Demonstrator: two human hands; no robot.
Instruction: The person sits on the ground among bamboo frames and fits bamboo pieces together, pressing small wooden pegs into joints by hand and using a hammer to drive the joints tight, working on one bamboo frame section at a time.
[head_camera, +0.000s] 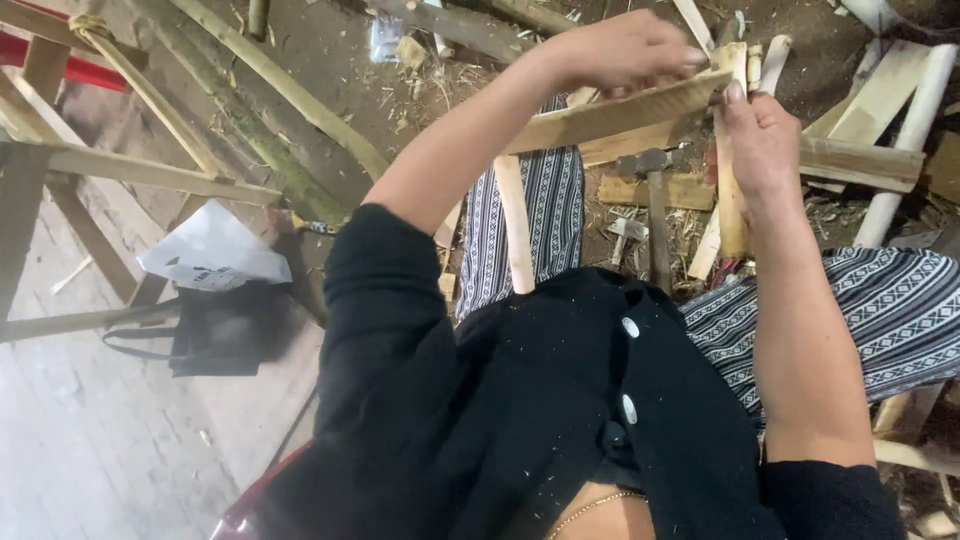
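Observation:
My left hand (620, 50) reaches across and grips the far end of a flat wooden slat (600, 118) held out level in front of me. An upright wooden stick (728, 190) meets that slat's end, and my right hand (762, 140) is wrapped around it. A round pale peg (515, 225) leans against my lap between my knees. Below the slat on the ground lies a hammer (655, 200) with a dark head and wooden handle. I am seated in a black cardigan and striped patterned trousers.
Wood offcuts, sticks and shavings litter the dirt ground ahead. Pale planks (880, 110) are stacked at the right. A wooden frame (120, 165) stands at the left, with a black bag (225, 330) and white paper (215, 255) beside it. A second small hammer (628, 232) lies nearby.

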